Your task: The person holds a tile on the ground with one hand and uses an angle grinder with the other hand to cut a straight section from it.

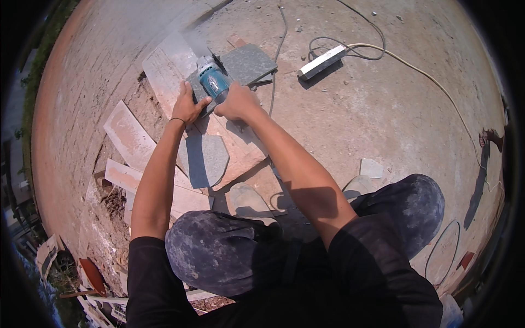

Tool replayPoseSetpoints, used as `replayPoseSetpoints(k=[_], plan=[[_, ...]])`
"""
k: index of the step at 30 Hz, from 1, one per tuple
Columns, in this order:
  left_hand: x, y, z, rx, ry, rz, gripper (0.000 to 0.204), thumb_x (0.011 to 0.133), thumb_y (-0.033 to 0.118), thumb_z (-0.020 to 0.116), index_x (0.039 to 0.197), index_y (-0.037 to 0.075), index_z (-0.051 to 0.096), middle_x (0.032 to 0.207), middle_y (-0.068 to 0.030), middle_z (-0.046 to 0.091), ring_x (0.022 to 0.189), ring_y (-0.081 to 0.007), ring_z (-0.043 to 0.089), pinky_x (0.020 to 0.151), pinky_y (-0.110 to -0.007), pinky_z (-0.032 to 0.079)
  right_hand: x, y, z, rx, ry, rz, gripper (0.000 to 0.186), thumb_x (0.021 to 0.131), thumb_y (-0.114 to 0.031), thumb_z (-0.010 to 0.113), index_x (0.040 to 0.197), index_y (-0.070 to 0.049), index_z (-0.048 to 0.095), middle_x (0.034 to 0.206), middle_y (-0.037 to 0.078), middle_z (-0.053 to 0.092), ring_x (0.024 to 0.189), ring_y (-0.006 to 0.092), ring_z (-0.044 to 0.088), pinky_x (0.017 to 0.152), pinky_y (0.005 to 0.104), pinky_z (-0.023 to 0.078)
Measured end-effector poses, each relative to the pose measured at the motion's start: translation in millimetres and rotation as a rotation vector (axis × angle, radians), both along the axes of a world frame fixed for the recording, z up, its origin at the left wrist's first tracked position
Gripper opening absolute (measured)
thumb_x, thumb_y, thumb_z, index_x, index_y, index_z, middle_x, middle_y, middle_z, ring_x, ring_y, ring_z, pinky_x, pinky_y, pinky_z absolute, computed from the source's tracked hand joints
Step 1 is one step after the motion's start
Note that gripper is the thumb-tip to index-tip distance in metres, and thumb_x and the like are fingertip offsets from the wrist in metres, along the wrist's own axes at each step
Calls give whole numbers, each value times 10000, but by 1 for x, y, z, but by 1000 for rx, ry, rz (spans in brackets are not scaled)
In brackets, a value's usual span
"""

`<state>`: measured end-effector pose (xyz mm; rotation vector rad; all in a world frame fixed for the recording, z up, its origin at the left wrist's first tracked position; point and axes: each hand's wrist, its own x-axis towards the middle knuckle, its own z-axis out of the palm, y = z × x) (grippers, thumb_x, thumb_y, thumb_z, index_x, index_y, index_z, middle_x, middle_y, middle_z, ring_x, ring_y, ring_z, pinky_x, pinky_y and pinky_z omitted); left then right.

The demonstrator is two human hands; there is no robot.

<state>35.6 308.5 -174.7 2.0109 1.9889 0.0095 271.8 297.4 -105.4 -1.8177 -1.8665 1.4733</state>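
My right hand [239,103] is closed round the rear of a teal angle grinder [213,82], whose grey head points away from me. The grinder's disc lies at the edge of a dark grey stone tile [249,63], and pale dust hangs just beyond. My left hand [190,105] holds the near left part of the grey stone, thumb spread toward the grinder. Its fingertips are partly hard to make out. Closer to me lies a cut grey stone piece [205,158] with angled corners, half in shadow. Pinkish slabs [240,145] lie underneath.
A white power strip [322,63] sits at the far right, with a dark cable [281,38] and a pale cord [432,79] across the dusty ground. Long pale slabs [128,131] lie at left beside broken ground. My shoe [246,199] is close to the slabs. Another person's foot [483,138] shows at right.
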Motion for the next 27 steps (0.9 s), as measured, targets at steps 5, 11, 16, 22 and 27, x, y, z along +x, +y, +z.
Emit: replayPoseSetpoints(k=[5, 11, 16, 22, 27], plan=[[2, 2, 0, -6, 1, -6, 1107, 817, 604, 681, 1470, -150, 200, 1561, -335, 159, 1423, -428, 298, 1165, -395, 295, 2, -4, -4, 7, 4, -8, 788, 716, -380, 774, 1272, 99, 486, 1205, 283, 626, 1148, 392, 619, 963, 411, 515], [-3, 2, -2, -6, 8, -31, 1117, 833, 641, 635, 1472, -153, 180, 1559, -353, 132, 1409, -444, 317, 1155, -398, 306, 4, -8, -2, -2, 16, -21, 770, 704, -341, 771, 1266, 102, 487, 1199, 286, 628, 1142, 392, 622, 964, 411, 516], [2, 2, 1, -15, 3, -12, 1106, 822, 609, 672, 1467, -155, 200, 1558, -343, 158, 1426, -428, 290, 1167, -393, 292, 5, -8, -4, 11, 5, -22, 761, 701, -342, 770, 1253, 106, 498, 1191, 291, 630, 1139, 393, 624, 963, 410, 516], [0, 2, 1, -10, 8, -8, 1106, 822, 615, 668, 1466, -156, 204, 1557, -343, 159, 1419, -434, 302, 1160, -397, 304, 4, -8, -3, 2, 2, -21, 756, 693, -353, 773, 1238, 104, 514, 1190, 290, 632, 1135, 393, 627, 961, 408, 517], [1, 2, 1, -32, 5, -11, 1116, 833, 640, 636, 1473, -153, 181, 1564, -347, 121, 1421, -437, 299, 1160, -395, 296, 5, -9, -5, 6, 4, -23, 755, 691, -349, 773, 1236, 104, 514, 1183, 287, 637, 1131, 386, 632, 956, 408, 519]])
